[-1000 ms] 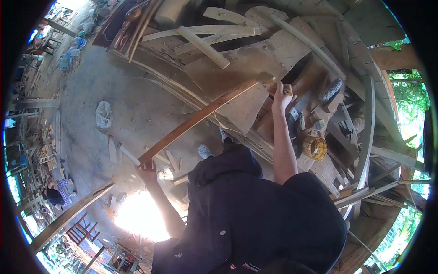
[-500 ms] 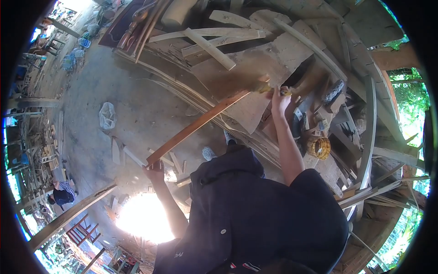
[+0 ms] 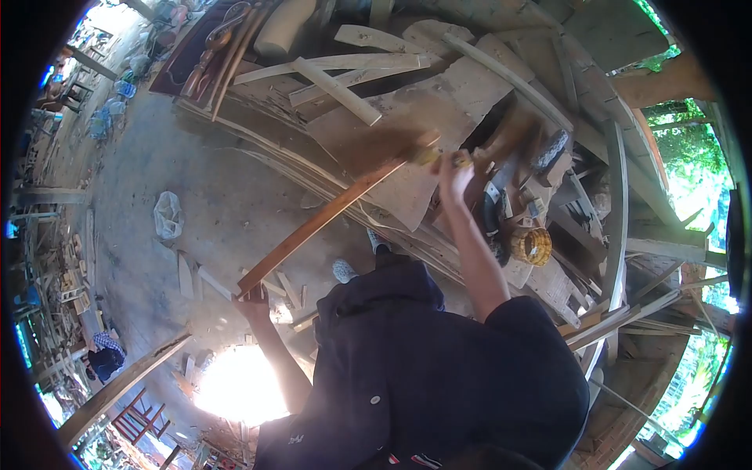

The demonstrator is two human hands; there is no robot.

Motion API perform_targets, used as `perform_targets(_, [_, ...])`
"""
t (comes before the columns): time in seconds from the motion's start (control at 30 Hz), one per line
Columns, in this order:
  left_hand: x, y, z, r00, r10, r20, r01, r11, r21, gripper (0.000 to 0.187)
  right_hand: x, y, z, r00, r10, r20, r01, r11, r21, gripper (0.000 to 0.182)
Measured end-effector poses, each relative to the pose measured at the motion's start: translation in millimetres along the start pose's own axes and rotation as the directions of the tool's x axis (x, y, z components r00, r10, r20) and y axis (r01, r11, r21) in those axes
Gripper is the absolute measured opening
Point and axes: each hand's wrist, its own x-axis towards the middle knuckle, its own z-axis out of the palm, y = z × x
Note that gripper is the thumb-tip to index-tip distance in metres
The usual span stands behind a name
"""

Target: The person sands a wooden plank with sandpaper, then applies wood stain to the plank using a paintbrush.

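Observation:
A long reddish-brown wooden board [image 3: 321, 218] slants from my left hand up to the workbench. My left hand [image 3: 252, 305] is closed around its near, lower end. The far end lies over a dusty flat sheet [image 3: 407, 192] on the bench. My right hand [image 3: 454, 182] is closed on a small yellowish tool [image 3: 462, 160], smeared by motion, beside the board's far end; I cannot tell its exact kind. A brown dusty blur hangs around that end.
Wood offcuts [image 3: 341, 92] lie across the back of the bench. To the right are a yellow woven basket [image 3: 532, 246] and a dark-handled tool [image 3: 492, 207]. A white plastic bag [image 3: 168, 215] lies on the floor. A person [image 3: 106, 359] is far left.
The whole view has shifted slightly left. My right hand and the yellowish tool are still at the board's far end, and my left hand keeps its hold on the near end.

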Motion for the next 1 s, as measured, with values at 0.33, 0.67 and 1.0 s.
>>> perform_targets(0.33, [-3.6,-3.0,-3.3,0.998,0.063,-0.028,-0.062,0.998,0.011,0.065,30.7,2.3,-1.3,0.993,-0.073,-0.093,0.058,0.985,-0.161,0.022])
perform_targets(0.67, [-29.4,5.7,-0.1,0.985,0.147,0.095,-0.148,0.989,0.004,0.061,-199.1,-88.9,71.8,0.529,-0.478,0.702,0.605,0.792,0.083,0.012])
perform_targets(1.0, [-74.2,14.8,-16.5,0.950,0.126,0.286,-0.130,0.991,-0.003,0.045,-338.0,-136.7,136.9,0.151,-0.360,0.921,0.218,0.921,0.324,0.017])
